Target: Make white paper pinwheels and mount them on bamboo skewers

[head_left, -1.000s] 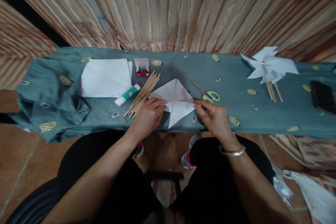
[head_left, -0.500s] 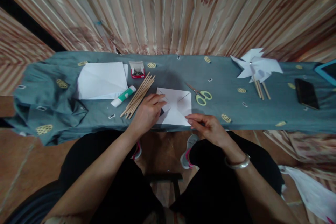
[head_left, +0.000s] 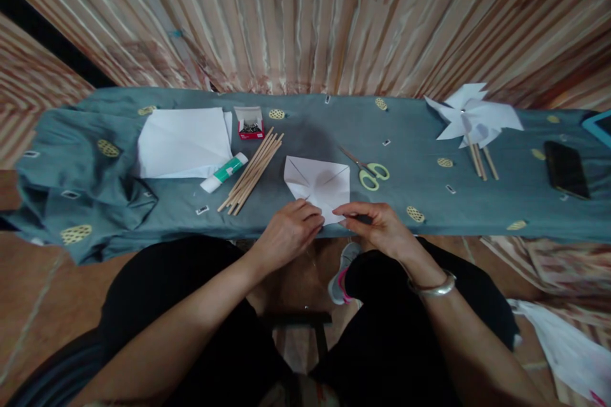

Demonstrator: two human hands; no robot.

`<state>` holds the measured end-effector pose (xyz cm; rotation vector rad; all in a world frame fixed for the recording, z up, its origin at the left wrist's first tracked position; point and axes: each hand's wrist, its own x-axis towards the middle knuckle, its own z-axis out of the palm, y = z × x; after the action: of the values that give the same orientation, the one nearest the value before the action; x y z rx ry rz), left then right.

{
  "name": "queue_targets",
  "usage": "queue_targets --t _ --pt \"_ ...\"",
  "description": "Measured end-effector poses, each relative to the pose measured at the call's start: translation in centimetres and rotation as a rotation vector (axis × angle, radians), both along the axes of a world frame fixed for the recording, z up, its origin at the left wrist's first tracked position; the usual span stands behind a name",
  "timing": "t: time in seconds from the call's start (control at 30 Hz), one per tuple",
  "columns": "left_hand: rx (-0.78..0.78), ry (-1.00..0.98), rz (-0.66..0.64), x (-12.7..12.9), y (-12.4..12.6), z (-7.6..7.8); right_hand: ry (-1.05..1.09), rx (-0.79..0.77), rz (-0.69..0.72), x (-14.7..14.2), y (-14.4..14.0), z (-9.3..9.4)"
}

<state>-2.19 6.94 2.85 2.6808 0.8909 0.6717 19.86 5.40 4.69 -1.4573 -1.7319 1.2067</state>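
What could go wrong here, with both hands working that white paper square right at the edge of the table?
Left hand and right hand pinch the near edge of the cut paper square, so a tug might tear it along its cuts. It lies at the table edge and could slip to the floor. The scissors lie just beside the right hand, blades toward the paper; a sweeping wrist might catch them.

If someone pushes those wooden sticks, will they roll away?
Probably a little. The sticks look thin and round, so they may roll, though the cloth under them should slow them. They look stiff and light, lying in a loose bundle.
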Motion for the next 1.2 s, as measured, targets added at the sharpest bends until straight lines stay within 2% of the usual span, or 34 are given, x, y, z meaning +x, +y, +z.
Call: queue_targets --t 0.23,0.43,0.6,0.73,0.93,1.2 --pt "-0.051 -0.014 0.029 0.1 -0.2 0.3 0.084 0.166 -0.075 -0.9 1.4 -0.6" --pt "-0.098 -0.060 0.076 0.0 -0.2 0.1 0.125 0.242 -0.087 -1.6 2.8 -1.6" --pt "-0.165 -0.144 0.132 -0.3 -0.3 0.3 0.007 0.290 -0.126 -2.3 3.4 -2.4" --pt "-0.180 -0.155 0.127 -0.4 -0.5 0.4 -0.072 0.323 -0.164 -3.0 3.5 -2.8" --pt "-0.097 -0.098 0.082 -0.3 -0.8 0.1 -0.146 0.354 -0.189 -3.7 3.8 -2.8" --pt "-0.124 -0.006 0.076 -0.3 -0.9 0.4 -0.234 0.387 -0.173 -4.2 3.9 -2.8"
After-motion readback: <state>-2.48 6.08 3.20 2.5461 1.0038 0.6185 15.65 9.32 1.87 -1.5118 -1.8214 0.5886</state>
